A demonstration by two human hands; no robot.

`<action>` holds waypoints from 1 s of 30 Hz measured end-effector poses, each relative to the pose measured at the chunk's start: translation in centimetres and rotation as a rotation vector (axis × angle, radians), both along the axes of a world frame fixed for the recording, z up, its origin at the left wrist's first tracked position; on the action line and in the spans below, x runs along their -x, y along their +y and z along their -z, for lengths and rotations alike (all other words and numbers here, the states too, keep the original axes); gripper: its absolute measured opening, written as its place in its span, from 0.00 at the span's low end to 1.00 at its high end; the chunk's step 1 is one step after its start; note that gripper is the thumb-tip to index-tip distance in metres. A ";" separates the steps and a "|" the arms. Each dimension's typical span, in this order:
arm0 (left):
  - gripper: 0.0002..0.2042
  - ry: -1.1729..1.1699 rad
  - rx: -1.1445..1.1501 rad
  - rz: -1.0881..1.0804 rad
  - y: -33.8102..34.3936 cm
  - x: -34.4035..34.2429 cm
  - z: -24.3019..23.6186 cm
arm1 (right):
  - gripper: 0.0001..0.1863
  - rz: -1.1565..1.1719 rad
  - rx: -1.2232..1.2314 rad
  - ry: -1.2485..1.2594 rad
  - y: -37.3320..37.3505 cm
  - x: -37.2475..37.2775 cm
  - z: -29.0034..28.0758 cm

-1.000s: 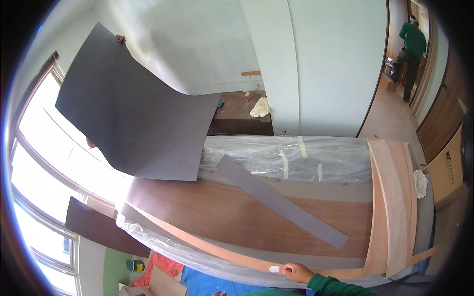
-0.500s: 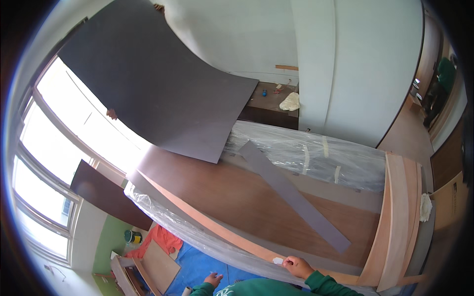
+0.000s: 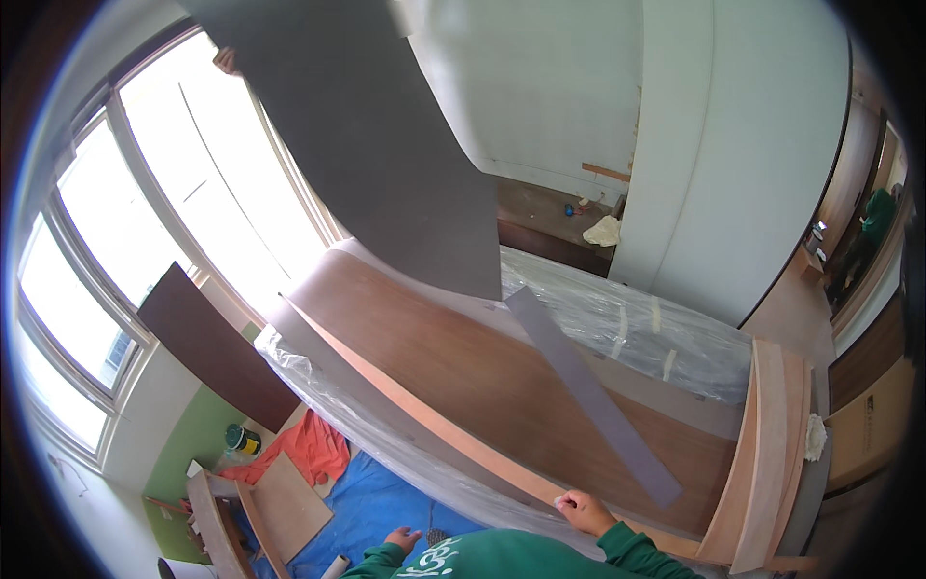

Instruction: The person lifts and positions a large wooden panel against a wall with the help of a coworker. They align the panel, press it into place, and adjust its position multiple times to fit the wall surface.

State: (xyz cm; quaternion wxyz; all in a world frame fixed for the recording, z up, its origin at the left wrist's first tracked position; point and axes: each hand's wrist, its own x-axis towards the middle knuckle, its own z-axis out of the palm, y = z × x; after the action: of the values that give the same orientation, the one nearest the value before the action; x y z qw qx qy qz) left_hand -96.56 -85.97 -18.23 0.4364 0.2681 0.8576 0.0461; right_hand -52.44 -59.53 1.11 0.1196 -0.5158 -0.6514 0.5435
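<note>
My right hand (image 3: pixel 586 511) is closed, its fingers pinching a small white piece (image 3: pixel 560 501) above the near edge of a brown wood-toned sheet (image 3: pixel 424 328). A long, pale orange wood strip (image 3: pixel 424 425) runs along that edge and passes by the hand. Low by my body, my left hand (image 3: pixel 403 538) has its fingers apart and holds nothing visible. Beyond the work surface stands a large, bowed dark grey sheet (image 3: pixel 376 145). Another person's hand (image 3: pixel 227 61) grips its left edge; the sheet hides most of that person. A narrow grey strip (image 3: pixel 593 396) lies slantwise on the brown sheet.
Clear plastic (image 3: pixel 579 299) covers the far side of the work surface. Several pale wood strips (image 3: pixel 769 444) lie across its right end. On the left are a dark panel (image 3: pixel 217 347), a blue floor cover (image 3: pixel 371 502), a red cloth (image 3: pixel 313 449) and a bucket (image 3: pixel 241 439).
The large grey sheet has been raised more upright, its held left edge higher. My right hand stays near the strip's edge. The whole view has shifted slightly.
</note>
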 end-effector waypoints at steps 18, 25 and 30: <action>0.36 -0.009 0.113 -0.141 -20.2 21.6 2.4 | 0.14 -0.197 -0.277 -0.055 -13.6 21.1 -5.4; 0.35 -0.012 0.043 -0.295 -23.2 22.5 4.4 | 0.16 -0.305 -0.259 -0.104 -14.3 25.1 -5.7; 0.35 -0.072 -0.006 -0.352 -22.0 21.4 6.4 | 0.17 -0.391 -0.287 -0.154 -13.4 27.9 -5.6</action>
State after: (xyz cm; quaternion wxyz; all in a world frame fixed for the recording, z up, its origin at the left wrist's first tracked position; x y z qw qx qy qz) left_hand -118.01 -108.02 -24.61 0.4514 0.1132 0.8749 0.1340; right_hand -80.36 -72.92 6.73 0.0342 -0.3976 -0.8165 0.4173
